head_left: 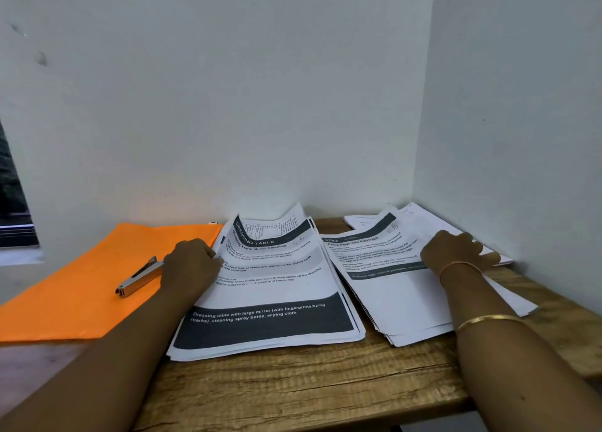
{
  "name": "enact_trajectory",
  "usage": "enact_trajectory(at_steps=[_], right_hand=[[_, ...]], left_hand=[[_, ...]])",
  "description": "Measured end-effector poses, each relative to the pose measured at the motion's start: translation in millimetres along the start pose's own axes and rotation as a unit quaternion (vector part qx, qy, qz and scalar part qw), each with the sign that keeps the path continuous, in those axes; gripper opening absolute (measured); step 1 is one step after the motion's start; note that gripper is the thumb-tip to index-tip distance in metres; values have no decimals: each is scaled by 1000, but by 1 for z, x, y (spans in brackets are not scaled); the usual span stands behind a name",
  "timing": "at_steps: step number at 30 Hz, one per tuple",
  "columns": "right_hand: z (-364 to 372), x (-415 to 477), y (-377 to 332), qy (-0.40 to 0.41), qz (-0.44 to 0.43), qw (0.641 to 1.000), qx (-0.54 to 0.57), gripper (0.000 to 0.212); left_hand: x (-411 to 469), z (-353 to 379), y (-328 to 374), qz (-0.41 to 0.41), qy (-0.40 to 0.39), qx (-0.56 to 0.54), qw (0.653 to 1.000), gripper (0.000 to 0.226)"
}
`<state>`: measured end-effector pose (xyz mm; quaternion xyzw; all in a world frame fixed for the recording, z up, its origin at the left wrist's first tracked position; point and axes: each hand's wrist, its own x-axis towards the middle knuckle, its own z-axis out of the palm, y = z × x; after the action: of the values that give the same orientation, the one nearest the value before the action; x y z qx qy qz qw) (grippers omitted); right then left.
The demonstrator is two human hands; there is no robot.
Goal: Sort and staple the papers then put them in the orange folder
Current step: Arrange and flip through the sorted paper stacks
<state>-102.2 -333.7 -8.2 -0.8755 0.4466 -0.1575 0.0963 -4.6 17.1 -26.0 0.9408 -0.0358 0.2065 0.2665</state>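
Sorting underway: papers in two piles on surface (pixel 309 382), left pile (pixel 270 288) and right pile (pixel 391 288). Left grip (pixel 192 265) curled at left pile edge, probably pinching sheets; right grip (pixel 456 252) flat, pressing right pile. Stapler (pixel 140 277) lies on closed folder (pixel 65 301). Stapling, filing remain.

A wooden table (pixel 309 382) sits in the corner, its grain running left to right. At nine o'clock the orange folder (pixel 81 285) lies flat. Dead centre there's a pile (pixel 277 288) of printed sheets, fanned, far end curling up at the wall, left edge meeting the folder. At three o'clock a second pile (pixel 391 294), looser, sheets slid askew toward the corner. Bare wood shows between the piles and along six o'clock.
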Motion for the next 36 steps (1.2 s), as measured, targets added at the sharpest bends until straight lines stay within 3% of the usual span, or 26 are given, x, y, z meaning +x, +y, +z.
enact_trajectory(at_steps=[4,8,12,15,21,26,31,36], right_hand=[[0,-3,-3,4,-7,1000,22,42],[-2,-7,-12,25,-48,997,48,45],[-5,-14,-36,38,-156,967,197,26],[-2,-27,-52,-49,-240,917,314,13],[-1,-53,-68,-136,-349,852,366,32],[-9,-60,-69,-256,-315,786,467,43],[-18,-63,-67,-378,-261,680,572,33],[-18,-63,-63,-442,-287,673,520,30]], left_hand=[[2,-1,-1,2,22,8,1000,25],[0,-1,4,7,45,-55,997,20],[-1,-3,8,8,74,-149,986,20],[-4,-6,13,6,99,-196,975,23],[-5,-10,18,-16,125,-258,958,26],[-5,-10,19,-32,121,-272,954,26],[-6,-10,19,-34,124,-270,954,25],[-6,-10,19,-29,113,-266,957,24]])
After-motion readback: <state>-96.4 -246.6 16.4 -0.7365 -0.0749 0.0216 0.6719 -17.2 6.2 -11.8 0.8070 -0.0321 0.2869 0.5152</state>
